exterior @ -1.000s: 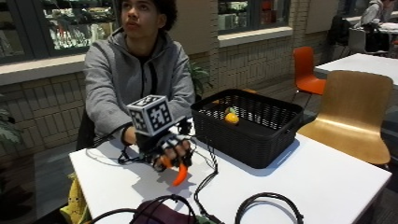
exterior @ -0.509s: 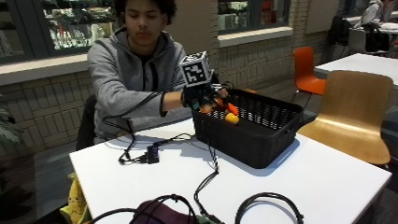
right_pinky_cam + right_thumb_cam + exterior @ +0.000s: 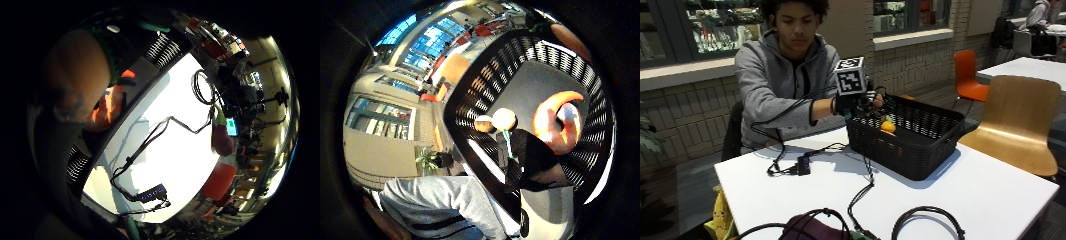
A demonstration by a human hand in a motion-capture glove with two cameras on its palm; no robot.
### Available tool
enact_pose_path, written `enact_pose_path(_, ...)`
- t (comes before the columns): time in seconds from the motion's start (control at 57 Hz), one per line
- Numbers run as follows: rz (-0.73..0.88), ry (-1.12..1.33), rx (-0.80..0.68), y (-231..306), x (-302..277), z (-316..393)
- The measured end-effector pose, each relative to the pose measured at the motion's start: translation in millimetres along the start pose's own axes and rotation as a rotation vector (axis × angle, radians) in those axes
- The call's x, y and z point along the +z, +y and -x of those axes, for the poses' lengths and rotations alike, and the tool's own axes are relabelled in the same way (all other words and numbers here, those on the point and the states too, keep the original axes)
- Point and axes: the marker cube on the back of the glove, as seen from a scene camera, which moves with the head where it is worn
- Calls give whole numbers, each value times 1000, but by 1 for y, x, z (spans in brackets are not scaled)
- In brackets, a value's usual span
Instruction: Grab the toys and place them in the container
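Hovering over the near rim of the black slatted plastic basket (image 3: 919, 145), the black-gloved right hand (image 3: 856, 104) is held above the container's interior. Its fingers appear relaxed, gripping nothing. An orange curved toy (image 3: 555, 122) lies on the basket floor beside the wall; a small orange-yellow toy (image 3: 887, 126) sits inside too. The basket stands toward the white table's (image 3: 986, 190) far edge.

white table (image 3: 986, 195) | on it: black basket (image 3: 906, 137), small black box (image 3: 803, 164), looped black cable (image 3: 926, 222), maroon pouch (image 3: 814, 229)
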Motion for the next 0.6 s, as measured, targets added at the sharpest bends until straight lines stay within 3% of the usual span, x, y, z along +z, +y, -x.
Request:
enact_pose_path(0.193,-53,27,135,28,-21,-71)
enact_pose_path(0.596,-127,130,639,128,-7,-314)
